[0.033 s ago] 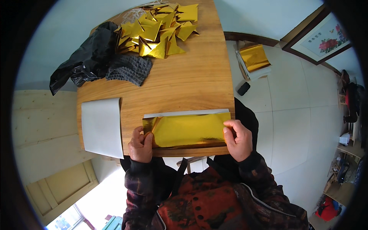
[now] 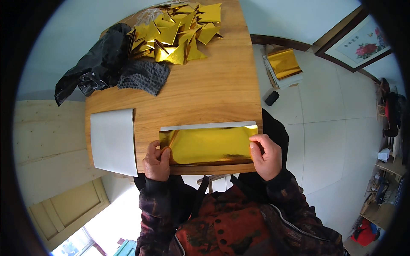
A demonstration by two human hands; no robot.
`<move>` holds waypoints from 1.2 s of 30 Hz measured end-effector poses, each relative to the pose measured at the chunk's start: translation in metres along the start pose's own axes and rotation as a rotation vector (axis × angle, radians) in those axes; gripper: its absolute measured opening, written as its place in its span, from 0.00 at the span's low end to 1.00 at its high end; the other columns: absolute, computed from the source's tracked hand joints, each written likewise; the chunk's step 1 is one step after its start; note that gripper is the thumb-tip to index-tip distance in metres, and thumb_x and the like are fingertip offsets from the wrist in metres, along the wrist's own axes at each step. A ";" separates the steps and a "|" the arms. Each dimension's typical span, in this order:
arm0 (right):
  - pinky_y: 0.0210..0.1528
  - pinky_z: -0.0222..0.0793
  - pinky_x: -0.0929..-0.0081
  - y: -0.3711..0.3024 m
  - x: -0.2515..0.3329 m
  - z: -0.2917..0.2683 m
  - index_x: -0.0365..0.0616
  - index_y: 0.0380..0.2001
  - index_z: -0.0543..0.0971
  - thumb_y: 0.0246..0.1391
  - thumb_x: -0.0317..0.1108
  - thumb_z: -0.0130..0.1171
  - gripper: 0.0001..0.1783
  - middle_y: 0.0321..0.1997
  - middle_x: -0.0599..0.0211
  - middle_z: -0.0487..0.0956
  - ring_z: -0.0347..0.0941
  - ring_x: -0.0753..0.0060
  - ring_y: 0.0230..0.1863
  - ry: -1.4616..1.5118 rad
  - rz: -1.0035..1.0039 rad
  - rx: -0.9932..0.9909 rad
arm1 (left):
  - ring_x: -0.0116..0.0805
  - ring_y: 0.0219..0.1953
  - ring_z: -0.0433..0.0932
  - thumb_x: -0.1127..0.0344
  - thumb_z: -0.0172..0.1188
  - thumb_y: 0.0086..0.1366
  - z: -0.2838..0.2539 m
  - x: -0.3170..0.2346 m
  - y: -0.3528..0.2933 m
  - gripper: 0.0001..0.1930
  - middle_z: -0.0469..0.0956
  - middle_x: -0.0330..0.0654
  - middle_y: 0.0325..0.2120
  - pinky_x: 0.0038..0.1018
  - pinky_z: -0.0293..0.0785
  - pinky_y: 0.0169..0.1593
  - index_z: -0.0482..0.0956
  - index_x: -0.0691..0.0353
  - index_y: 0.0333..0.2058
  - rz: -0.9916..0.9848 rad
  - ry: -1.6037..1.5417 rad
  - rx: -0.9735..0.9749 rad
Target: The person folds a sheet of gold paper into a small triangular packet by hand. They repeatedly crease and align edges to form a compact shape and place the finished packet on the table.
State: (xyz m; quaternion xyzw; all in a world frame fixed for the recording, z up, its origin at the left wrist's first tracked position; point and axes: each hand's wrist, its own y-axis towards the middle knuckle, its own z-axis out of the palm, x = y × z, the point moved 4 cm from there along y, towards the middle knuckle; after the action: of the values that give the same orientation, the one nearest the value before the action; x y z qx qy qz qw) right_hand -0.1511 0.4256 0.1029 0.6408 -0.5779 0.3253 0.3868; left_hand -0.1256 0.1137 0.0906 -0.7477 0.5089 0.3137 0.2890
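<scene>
Along the near edge of the wooden table [image 2: 205, 96], a gold sheet [image 2: 209, 146] is pinched at its two ends between thumb and curled fingers of the left hand [image 2: 157, 162] and right hand [image 2: 265, 157]. At the table's left side, a pale sheet [image 2: 113, 141] is laid; toward its far end, gold pieces [image 2: 168, 33] are heaped beside a black bag [image 2: 102, 59].

The jacket's sleeves [image 2: 153, 215] are dark, mottled with maroon and brown, and end in plain black cuffs [image 2: 279, 179]. A pale-toothed zip [image 2: 294, 229] curves along its open edge. Inside shows a rust-red top [image 2: 239, 232] with dark blotches and a row of dark round spots. Two black straps [image 2: 200, 196] cross near it; the trousers [image 2: 275, 128] are black.
</scene>
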 end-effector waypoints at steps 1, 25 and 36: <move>0.30 0.71 0.72 0.000 0.000 0.000 0.40 0.37 0.77 0.54 0.20 0.55 0.08 0.30 0.56 0.77 0.77 0.58 0.28 -0.001 -0.016 -0.019 | 0.23 0.21 0.75 0.74 0.59 0.62 0.002 -0.002 0.001 0.15 0.80 0.43 0.21 0.21 0.72 0.27 0.70 0.70 0.47 0.014 -0.048 -0.026; 0.29 0.67 0.83 0.003 -0.013 0.004 0.35 0.42 0.77 0.56 0.19 0.55 0.10 0.32 0.64 0.77 0.72 0.79 0.27 0.040 0.100 -0.018 | 0.20 0.18 0.69 0.75 0.60 0.62 0.002 -0.014 0.006 0.19 0.71 0.38 0.14 0.19 0.66 0.26 0.70 0.62 0.52 -0.111 0.044 0.008; 0.28 0.66 0.82 0.004 -0.013 0.004 0.36 0.41 0.77 0.56 0.19 0.55 0.09 0.30 0.63 0.76 0.71 0.78 0.25 0.053 0.147 0.008 | 0.20 0.16 0.68 0.76 0.60 0.62 0.002 -0.016 0.006 0.21 0.68 0.36 0.12 0.19 0.65 0.24 0.69 0.63 0.54 -0.103 0.079 -0.009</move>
State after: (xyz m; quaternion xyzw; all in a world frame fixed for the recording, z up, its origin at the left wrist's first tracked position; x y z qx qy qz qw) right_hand -0.1563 0.4281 0.0903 0.5893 -0.6116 0.3719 0.3747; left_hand -0.1366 0.1223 0.1006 -0.7860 0.4796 0.2707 0.2810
